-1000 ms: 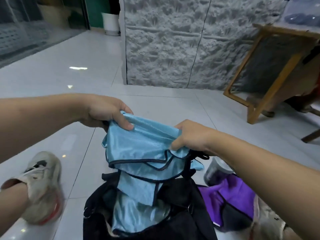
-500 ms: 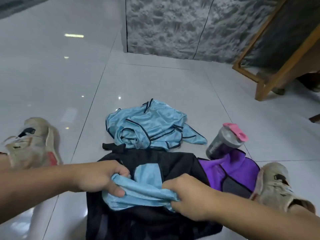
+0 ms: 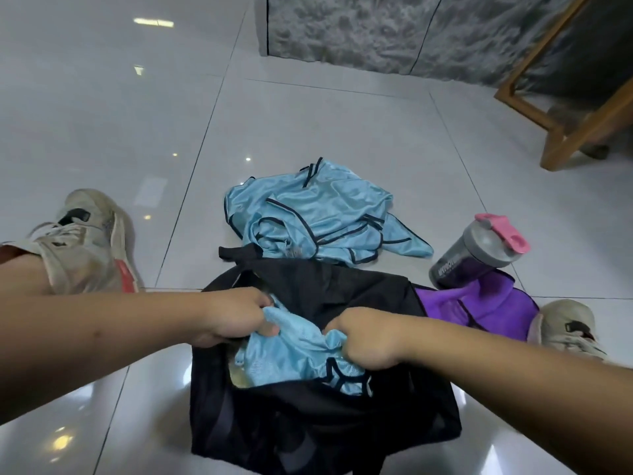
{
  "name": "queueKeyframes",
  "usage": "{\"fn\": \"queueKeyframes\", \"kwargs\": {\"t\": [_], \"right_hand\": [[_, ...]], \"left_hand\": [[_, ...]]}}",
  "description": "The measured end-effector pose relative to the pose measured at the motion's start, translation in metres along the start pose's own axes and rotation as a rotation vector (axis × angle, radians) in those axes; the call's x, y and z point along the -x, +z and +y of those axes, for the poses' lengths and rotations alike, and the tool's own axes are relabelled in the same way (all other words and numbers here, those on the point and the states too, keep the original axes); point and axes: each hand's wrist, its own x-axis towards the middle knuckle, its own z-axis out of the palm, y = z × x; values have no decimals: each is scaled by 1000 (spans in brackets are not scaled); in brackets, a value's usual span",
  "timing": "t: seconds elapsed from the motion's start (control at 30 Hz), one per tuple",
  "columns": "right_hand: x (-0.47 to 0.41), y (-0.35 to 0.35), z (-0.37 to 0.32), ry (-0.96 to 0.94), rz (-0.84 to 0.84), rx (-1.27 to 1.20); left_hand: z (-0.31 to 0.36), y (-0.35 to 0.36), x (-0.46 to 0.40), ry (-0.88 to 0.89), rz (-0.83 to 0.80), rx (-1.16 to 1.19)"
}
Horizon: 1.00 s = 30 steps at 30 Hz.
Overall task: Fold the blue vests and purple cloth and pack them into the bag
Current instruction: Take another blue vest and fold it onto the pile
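Observation:
A black bag point(image 3: 308, 423) lies open on the white tiled floor in front of me. A folded light blue vest point(image 3: 294, 351) sits in its opening. My left hand point(image 3: 236, 313) grips the vest's left end and my right hand point(image 3: 363, 337) grips its right end, both with fingers curled into the fabric inside the bag's mouth. Beyond the bag lies a crumpled heap of blue vests point(image 3: 315, 214) with dark trim. A purple cloth point(image 3: 479, 303) is spread to the right of the bag.
A grey shaker bottle point(image 3: 479, 252) with a pink lid lies tipped on the purple cloth's far edge. My shoes rest at left point(image 3: 85, 241) and right point(image 3: 568, 330). A wooden frame point(image 3: 575, 125) stands at the far right, a grey textured wall point(image 3: 376, 29) behind.
Both hands have brought the folded blue vest down from chest height into the bag's opening. My view has tilted down, so the vest heap and bottle show.

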Motion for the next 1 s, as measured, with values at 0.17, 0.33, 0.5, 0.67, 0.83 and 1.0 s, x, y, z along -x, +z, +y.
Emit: {"fn": "queueKeyframes", "kwargs": {"t": [0.17, 0.33, 0.5, 0.67, 0.83, 1.0], "right_hand": [[7, -18, 9, 100, 222, 23], [2, -18, 25, 181, 439, 249], [1, -8, 6, 209, 456, 513], [-12, 6, -11, -46, 405, 550], [-20, 30, 26, 186, 252, 332], [-15, 36, 34, 312, 188, 205]], "left_hand": [[4, -3, -10, 199, 132, 41], [-1, -3, -27, 206, 361, -201], [13, 10, -11, 434, 584, -713], [16, 32, -13, 557, 426, -1146], [-11, 37, -32, 354, 222, -1296], [-16, 29, -32, 303, 157, -1278]]}}
